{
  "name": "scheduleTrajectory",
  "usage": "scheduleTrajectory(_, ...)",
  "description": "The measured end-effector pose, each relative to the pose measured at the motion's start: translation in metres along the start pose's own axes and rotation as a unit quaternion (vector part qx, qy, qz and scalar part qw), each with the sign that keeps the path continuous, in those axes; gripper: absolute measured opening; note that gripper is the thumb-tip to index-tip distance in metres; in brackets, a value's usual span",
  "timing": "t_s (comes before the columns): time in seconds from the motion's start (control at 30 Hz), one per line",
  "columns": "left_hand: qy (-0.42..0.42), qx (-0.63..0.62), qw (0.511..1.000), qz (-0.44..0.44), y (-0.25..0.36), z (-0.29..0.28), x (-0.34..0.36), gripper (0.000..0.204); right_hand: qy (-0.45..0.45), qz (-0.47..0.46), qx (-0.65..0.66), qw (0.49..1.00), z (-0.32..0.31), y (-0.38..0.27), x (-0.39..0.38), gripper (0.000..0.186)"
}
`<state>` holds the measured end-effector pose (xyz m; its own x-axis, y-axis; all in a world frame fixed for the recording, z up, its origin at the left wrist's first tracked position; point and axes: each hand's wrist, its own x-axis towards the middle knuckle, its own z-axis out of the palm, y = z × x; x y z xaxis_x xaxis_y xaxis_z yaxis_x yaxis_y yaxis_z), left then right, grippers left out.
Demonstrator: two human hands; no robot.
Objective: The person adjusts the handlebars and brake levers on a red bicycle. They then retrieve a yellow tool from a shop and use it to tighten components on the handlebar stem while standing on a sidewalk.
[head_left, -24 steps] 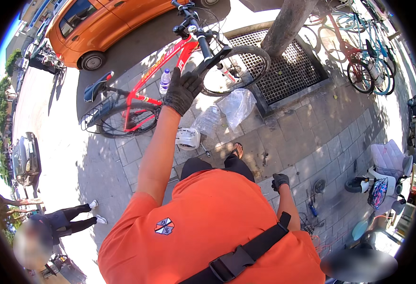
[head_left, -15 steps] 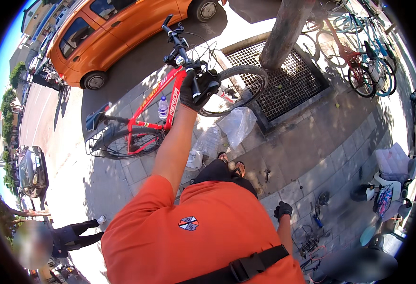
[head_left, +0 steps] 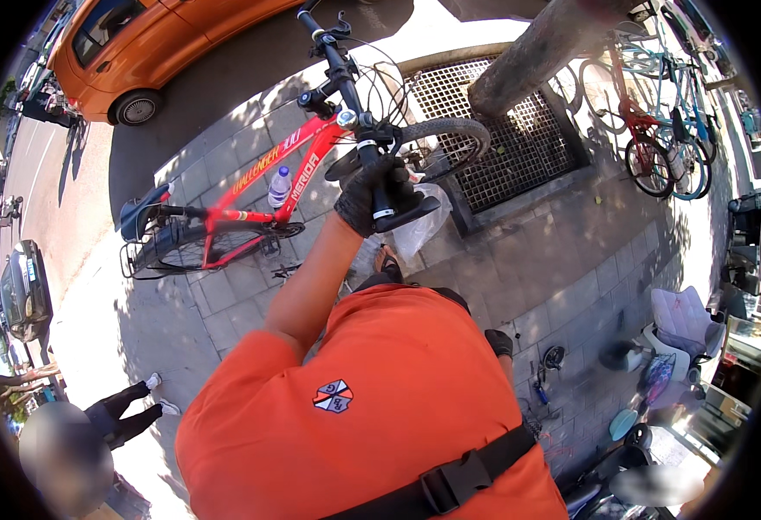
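Two black-gloved hands. Left hand (head_left: 367, 198) wrapped round near end of handlebar (head_left: 339, 78). Right hand (head_left: 500, 343) at person's side, partly hidden; grip cannot be told. One red bicycle (head_left: 311, 165) on paving ahead-left, one purple-capped bottle (head_left: 279, 186) showing at frame. Yellow and white lettering on frame; one lettered shield badge (head_left: 334, 396) on orange shirt (head_left: 380, 451).

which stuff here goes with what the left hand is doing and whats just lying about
Goes with the job:
red bike
its handlebar, gripped by the left hand

Seemingly just about:
plastic bag on the paving
parked bikes
orange car
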<state>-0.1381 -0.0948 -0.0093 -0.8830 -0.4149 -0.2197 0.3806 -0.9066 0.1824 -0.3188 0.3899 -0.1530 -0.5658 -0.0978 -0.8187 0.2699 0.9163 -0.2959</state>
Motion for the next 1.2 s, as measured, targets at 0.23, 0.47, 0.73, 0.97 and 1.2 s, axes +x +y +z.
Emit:
scheduleTrajectory(0.23, 0.005, -0.016, 1.000, -0.026, 0.002, 0.023, -0.012, 0.059, 0.007, -0.086, 0.137, 0.987, -0.011, -0.120, 0.023, 0.035)
scheduleTrajectory(0.47, 0.207, 0.026, 0.978, 0.004, -0.009, 0.001, 0.001, 0.040, -0.019, -0.228, -0.322, 0.919, -0.030, -0.019, 0.150, 0.036)
scheduleTrajectory(0.73, 0.164, 0.038, 0.985, 0.030, 0.000, 0.021, -0.009, 0.055, -0.063, -0.124, -0.298, 0.944, -0.056, -0.068, 0.138, 0.033)
scheduleTrajectory(0.97, 0.096, 0.026, 0.995, 0.021, 0.000, 0.029, -0.005, 0.064, -0.059, 0.004, -0.018, 0.998, -0.068, -0.162, 0.130, 0.032)
scheduleTrajectory(1.2, 0.073, -0.003, 0.997, 0.037, 0.000, 0.029, 0.003, 0.058, -0.074, -0.027, -0.029, 0.996, -0.058, -0.168, 0.147, 0.032)
